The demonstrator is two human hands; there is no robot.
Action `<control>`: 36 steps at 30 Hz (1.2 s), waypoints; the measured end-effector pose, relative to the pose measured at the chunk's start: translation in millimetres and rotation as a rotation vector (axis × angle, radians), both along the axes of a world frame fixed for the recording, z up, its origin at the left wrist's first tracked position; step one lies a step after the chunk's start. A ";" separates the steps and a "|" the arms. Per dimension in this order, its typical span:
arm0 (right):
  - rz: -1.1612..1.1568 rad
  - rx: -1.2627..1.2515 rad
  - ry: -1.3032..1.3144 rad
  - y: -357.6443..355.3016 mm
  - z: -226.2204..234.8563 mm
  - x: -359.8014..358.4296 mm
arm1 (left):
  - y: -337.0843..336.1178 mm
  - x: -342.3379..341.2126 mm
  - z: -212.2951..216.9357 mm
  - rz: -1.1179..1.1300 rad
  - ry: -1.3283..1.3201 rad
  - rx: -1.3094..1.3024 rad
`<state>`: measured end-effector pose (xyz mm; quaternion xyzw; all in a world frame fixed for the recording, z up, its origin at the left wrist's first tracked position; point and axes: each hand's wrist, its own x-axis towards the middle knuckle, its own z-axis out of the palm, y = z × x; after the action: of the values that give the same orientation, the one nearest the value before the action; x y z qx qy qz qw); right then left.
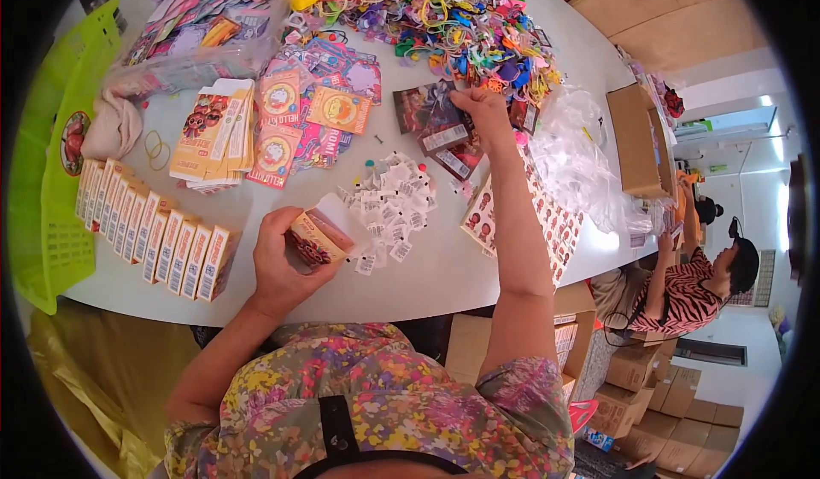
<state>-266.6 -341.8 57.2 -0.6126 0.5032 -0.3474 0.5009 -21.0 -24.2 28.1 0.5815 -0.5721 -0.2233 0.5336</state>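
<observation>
My left hand (pixel 278 257) holds a small open printed carton (pixel 318 235) above the white table (pixel 444 265), its flap up. My right hand (pixel 481 108) reaches far across and pinches the top of a dark printed packet (pixel 440 125) from a small stack of such packets. Between the hands lies a heap of small white sachets (pixel 391 201). Beyond the right hand spreads a big pile of colourful plastic rings and toys (pixel 444 14).
A row of filled cartons (pixel 149 231) stands at the left beside a green basket (pixel 51 180). Flat carton blanks (pixel 213 133), printed cards (pixel 329 108), sticker sheets (pixel 547 219), clear bags (pixel 581 163) and a brown box (pixel 641 142) lie around. A person in a striped top (pixel 683 287) sits right.
</observation>
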 end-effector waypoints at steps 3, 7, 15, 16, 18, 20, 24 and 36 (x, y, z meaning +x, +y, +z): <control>0.149 -0.004 0.103 4.6 3.4 -5.7 | -0.1 1.7 0.4 0.001 -0.032 -0.002; 0.019 -0.497 0.827 26.1 18.0 2.7 | -0.7 2.9 7.0 0.005 -0.053 -0.002; -0.161 -0.848 0.712 28.0 18.2 9.2 | -1.8 1.9 5.9 -0.014 -0.048 0.007; -0.158 -0.848 0.713 28.1 22.7 12.0 | -1.4 2.0 5.8 -0.012 -0.046 0.009; -0.232 -1.297 0.693 29.3 33.1 16.9 | -0.1 3.7 6.4 -0.016 -0.026 0.031; -0.247 -1.128 0.547 32.3 32.0 15.6 | 0.3 5.7 7.8 -0.024 -0.033 0.031; -0.138 -0.384 -0.044 47.0 27.3 16.5 | 1.7 7.7 4.5 -0.049 -0.018 0.035; 0.430 0.333 -0.552 145.6 81.8 61.5 | 1.0 0.5 29.0 0.041 -0.282 -0.207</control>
<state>-205.0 -196.2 139.0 -0.4976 0.2591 -0.2999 0.7716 -20.5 -23.2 57.1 0.5607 -0.6492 -0.0684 0.5094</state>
